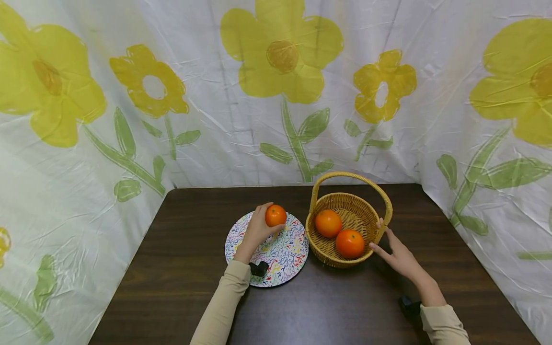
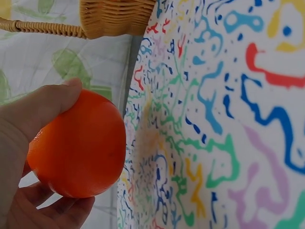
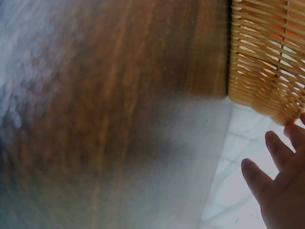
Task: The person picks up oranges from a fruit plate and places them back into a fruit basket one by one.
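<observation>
My left hand [image 1: 258, 229] holds an orange [image 1: 275, 215] between thumb and fingers, over a round plate [image 1: 280, 268] with a multicoloured squiggle pattern. Up close in the left wrist view, the thumb lies over the top of the orange [image 2: 81, 145] and the fingers curve beneath, with a gap between it and the plate [image 2: 214, 119]. To the right stands a round wicker basket [image 1: 358, 211] with a tall arched handle, two more oranges [image 1: 328, 223] inside. At the basket's right side, my right hand [image 1: 398, 256] touches the rim near the handle's base, its fingers spread and fairly straight.
Plate and basket stand side by side on a dark wooden table [image 1: 172, 268], their edges close together. Behind and beside the table hangs a white curtain [image 1: 224, 129] printed with yellow flowers. The basket's handle rises well above its rim.
</observation>
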